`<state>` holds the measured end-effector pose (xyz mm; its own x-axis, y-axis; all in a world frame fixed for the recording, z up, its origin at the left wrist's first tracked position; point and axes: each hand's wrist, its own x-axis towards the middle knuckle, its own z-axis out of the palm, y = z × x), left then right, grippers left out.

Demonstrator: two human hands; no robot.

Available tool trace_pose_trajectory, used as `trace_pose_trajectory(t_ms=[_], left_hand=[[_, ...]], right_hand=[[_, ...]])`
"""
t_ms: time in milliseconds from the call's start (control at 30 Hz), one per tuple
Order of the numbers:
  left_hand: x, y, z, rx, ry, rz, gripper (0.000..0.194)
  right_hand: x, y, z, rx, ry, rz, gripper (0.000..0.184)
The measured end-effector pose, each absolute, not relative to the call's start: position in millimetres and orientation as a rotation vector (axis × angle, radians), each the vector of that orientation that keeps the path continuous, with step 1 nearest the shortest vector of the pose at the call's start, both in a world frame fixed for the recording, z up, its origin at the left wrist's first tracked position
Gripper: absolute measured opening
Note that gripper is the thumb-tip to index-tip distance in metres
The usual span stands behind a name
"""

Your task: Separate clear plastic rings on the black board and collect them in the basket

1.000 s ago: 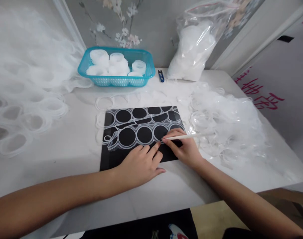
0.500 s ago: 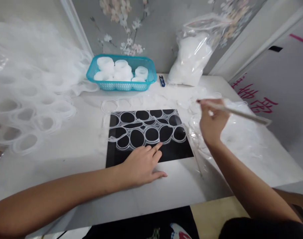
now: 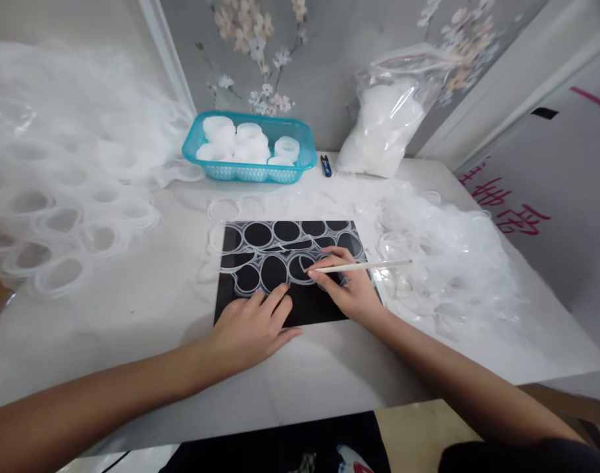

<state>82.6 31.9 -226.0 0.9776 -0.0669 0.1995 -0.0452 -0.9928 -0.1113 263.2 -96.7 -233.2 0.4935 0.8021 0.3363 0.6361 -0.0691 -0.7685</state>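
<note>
A black mat (image 3: 310,309) lies on the white table with a clear plastic sheet of joined rings (image 3: 275,253) spread over it. My left hand (image 3: 248,328) rests flat on the mat's near edge, fingers stretched out and pressing on the ring sheet. My right hand (image 3: 346,286) is closed round a thin white stick (image 3: 364,266), held like a pen. The stick's tip touches a ring near the middle of the sheet.
A teal basket (image 3: 245,172) of white round pieces stands at the back, a small blue clipper (image 3: 326,165) and a clear bag of white pieces (image 3: 383,128) beside it. Loose clear rings are heaped at right (image 3: 442,256); ring sheets pile at left (image 3: 58,197).
My right hand, which had lifted away to the heap at right with the stick, has come back down onto the ring sheet. My left hand slid slightly left.
</note>
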Motion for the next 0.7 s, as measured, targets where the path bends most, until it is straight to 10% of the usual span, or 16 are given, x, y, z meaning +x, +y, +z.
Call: trace_pose_trajectory(t_ms=[700], left_hand=[[76, 29, -213, -3.074, 0.362, -0.294, 0.045]], right_hand=[[246, -110, -241, -1.781, -1.262, 0.344, 0.006]])
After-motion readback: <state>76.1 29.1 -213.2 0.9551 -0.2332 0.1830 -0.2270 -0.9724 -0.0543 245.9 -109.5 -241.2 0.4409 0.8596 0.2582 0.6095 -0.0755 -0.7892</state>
